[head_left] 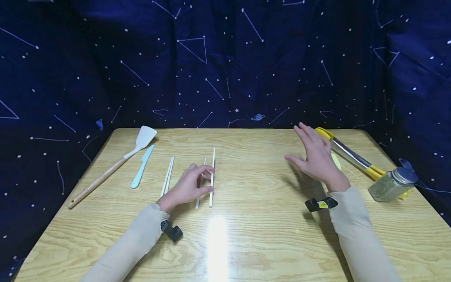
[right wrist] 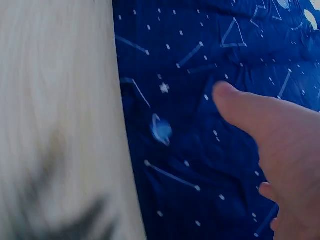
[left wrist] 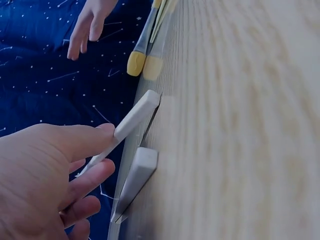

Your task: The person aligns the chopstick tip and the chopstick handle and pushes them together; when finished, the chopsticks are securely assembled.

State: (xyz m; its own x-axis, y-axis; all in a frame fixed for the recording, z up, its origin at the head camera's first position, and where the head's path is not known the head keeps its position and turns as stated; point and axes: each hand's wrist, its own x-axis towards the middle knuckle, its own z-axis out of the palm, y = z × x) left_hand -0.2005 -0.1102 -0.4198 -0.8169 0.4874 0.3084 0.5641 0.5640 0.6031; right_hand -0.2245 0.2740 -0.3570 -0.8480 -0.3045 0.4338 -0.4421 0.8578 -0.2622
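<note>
My left hand (head_left: 188,186) pinches a white chopstick (head_left: 213,158) between thumb and fingers near the middle of the table. In the left wrist view, this chopstick (left wrist: 134,116) slants with its thick end close over the wood. A second chopstick (head_left: 197,202) lies just to its left, partly behind the fingers. Another pair of white chopsticks (head_left: 167,176) rests further left, beside the wrist. My right hand (head_left: 315,156) hovers over the right side with fingers spread and holds nothing. Its thumb (right wrist: 245,105) shows in the right wrist view. Yellow-ended tongs (head_left: 350,152) lie just beyond it.
At the left lie a white spatula (head_left: 105,174) with a wooden handle and a light blue knife (head_left: 142,168). A glass jar of dried herbs (head_left: 387,186) leans over the tongs' end at the right. A pale yellow-green thing (head_left: 336,161) is partly hidden behind the right hand.
</note>
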